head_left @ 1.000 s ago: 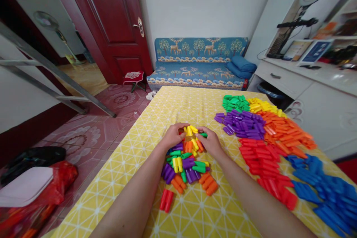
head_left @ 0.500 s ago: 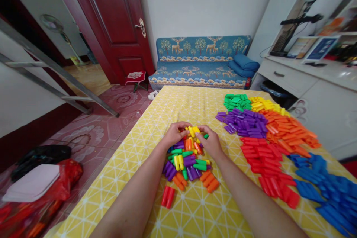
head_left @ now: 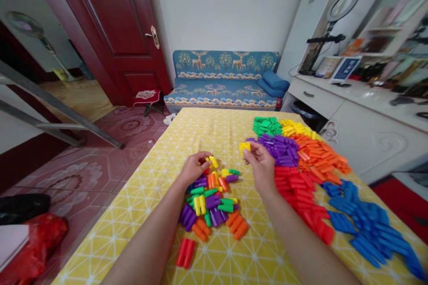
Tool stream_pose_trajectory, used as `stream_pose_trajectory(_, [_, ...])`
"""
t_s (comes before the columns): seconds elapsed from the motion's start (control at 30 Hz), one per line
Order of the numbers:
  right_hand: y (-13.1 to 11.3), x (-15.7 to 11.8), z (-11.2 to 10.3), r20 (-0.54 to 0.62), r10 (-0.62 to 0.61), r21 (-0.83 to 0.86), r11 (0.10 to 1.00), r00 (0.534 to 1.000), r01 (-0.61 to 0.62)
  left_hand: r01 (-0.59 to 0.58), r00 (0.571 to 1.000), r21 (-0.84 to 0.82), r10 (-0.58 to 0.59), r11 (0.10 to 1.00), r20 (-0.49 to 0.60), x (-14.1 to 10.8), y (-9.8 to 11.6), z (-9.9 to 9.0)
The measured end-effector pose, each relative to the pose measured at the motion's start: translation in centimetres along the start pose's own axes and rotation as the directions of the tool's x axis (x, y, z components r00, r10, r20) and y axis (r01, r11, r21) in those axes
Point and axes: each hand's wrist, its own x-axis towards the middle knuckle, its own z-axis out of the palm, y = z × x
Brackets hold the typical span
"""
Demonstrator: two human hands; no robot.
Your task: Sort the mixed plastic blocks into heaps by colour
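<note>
My left hand (head_left: pixel 195 168) is closed at the far edge of a mixed heap, its fingertips on a small yellow plastic block (head_left: pixel 213 161). Held up to the right, my right hand (head_left: pixel 262 165) pinches another yellow block (head_left: pixel 245 147) between thumb and fingers, apart from the heap. The heap mixes purple blocks (head_left: pixel 217 216), green blocks (head_left: pixel 226 205), orange blocks (head_left: pixel 237 225) and a yellow double piece (head_left: pixel 199 205). Nearer to me lies a red pair (head_left: pixel 185 252), apart from the others. Part of the heap is hidden by my left hand.
Sorted piles lie along the table's right side: green (head_left: pixel 266 126), yellow (head_left: pixel 299 129), purple (head_left: pixel 281 149), orange (head_left: pixel 321 156), red (head_left: pixel 297 191) and blue (head_left: pixel 371 218). A patterned sofa (head_left: pixel 220 87) stands beyond the table. A white cabinet (head_left: pixel 377 129) is at the right.
My hands have parted: the right one has moved right and up with a yellow block, while the left stays by the heap. The view has turned to the right.
</note>
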Motion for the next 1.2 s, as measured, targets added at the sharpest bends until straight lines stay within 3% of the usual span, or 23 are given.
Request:
stream_pose_trajectory(0.1, [-1.5, 4.9, -3.5, -0.154, 0.04, 0.08, 0.996, 0.987, -0.028, 0.001, 1.0, 0.002, -0.001, 1.0, 0.009, 0.0, -0.2, 0.0])
stream_pose_trajectory(0.17, [-1.6, 9.0, -6.5, -0.265, 0.08, 0.018, 0.997, 0.961, -0.078, 0.003, 1.0, -0.004, -0.003, 1.0, 0.01, 0.0, -0.3, 0.1])
stream_pose_trajectory(0.3, [-0.2, 16.0, -12.4, -0.488, 0.194, -0.099, 0.956, 0.851, -0.275, 0.015, 1.0, -0.038, -0.015, 0.999, 0.008, 0.1, -0.4, 0.2])
stream_pose_trajectory(0.43, [2.0, 19.5, -16.2, -0.598, 0.244, -0.129, 0.911, 0.763, -0.392, 0.029, 1.0, -0.052, -0.029, 0.998, 0.003, 0.1, 0.0, 0.2])
stream_pose_trajectory(0.57, [3.4, 20.9, -17.3, -0.606, 0.26, -0.143, 0.894, 0.752, -0.425, 0.034, 0.999, -0.015, -0.034, 0.999, 0.004, 0.0, 0.4, 0.1])
stream_pose_trajectory(0.8, [3.2, 20.3, -16.4, -0.524, 0.234, -0.133, 0.927, 0.819, -0.35, 0.026, 1.0, -0.032, -0.026, 0.999, 0.008, 0.0, -0.1, 0.2])
stream_pose_trajectory(0.93, [2.4, 17.5, -13.6, -0.435, 0.183, -0.158, 0.948, 0.882, -0.275, 0.03, 1.0, -0.038, -0.03, 0.999, 0.0, 0.0, 0.2, 0.2])
stream_pose_trajectory(1.0, [2.0, 15.0, -11.2, -0.27, 0.158, -0.18, 0.961, 0.95, -0.211, 0.026, 1.0, -0.021, -0.026, 0.999, -0.009, -0.1, 0.6, 0.1])
stream_pose_trajectory(1.07, [1.5, 11.6, -8.3, -0.029, 0.155, -0.189, 0.969, 0.988, -0.158, 0.026, 1.0, -0.013, -0.026, 1.0, -0.002, -0.1, 1.0, 0.0])
stream_pose_trajectory(1.13, [1.0, 7.4, -5.4, 0.204, 0.174, -0.204, 0.97, 0.963, -0.132, 0.018, 1.0, -0.042, -0.017, 0.999, 0.006, -0.3, 1.2, -0.1])
stream_pose_trajectory(1.2, [0.3, 2.9, -2.8, 0.403, 0.144, -0.239, 0.97, 0.904, -0.048, 0.008, 1.0, -0.111, -0.009, 0.994, -0.013, -0.3, 1.2, -0.2])
